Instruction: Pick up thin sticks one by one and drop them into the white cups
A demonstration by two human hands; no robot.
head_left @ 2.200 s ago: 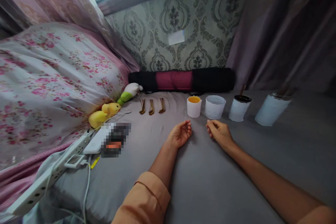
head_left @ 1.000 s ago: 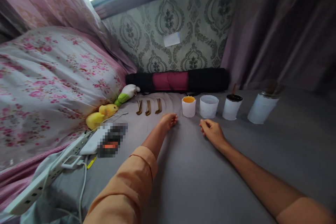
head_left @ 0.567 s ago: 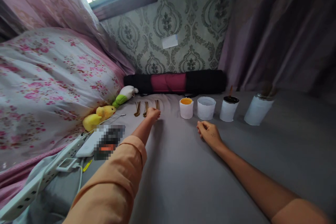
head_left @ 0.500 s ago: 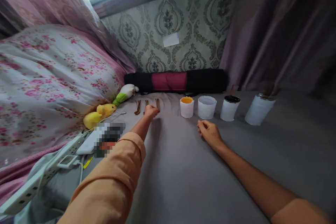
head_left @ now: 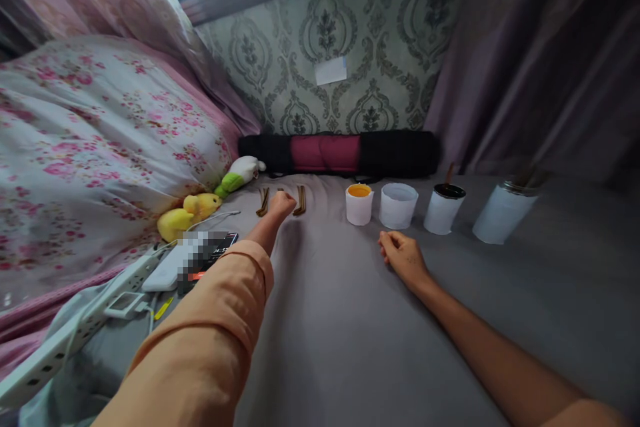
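Observation:
My left hand [head_left: 282, 204] reaches far forward, its fingers curled closed over the middle of three spots along a row of thin brown bent pieces. What the fingers hold is hidden. On its left lies one L-shaped brown pair [head_left: 263, 201], and close on its right another brown bent pair [head_left: 300, 201]. My right hand [head_left: 403, 257] rests on the grey sheet [head_left: 340, 320], fingers curled in, with nothing visible in them. Just beyond it stand a white-wrapped cup with an orange inside [head_left: 359, 208] and a wider white cup [head_left: 398, 210].
Farther right are a white-wrapped can with a dark inside and a stick [head_left: 443, 213] and a taller wrapped can [head_left: 503, 217]. A black and maroon roll [head_left: 325, 152] lies along the wall. Left are plush toys [head_left: 175, 221], a phone [head_left: 227, 243] and a power strip [head_left: 75, 330].
My left hand has shifted slightly left and back from the right brown pair, which shows more fully now. The right hand keeps its place; the view has turned a little.

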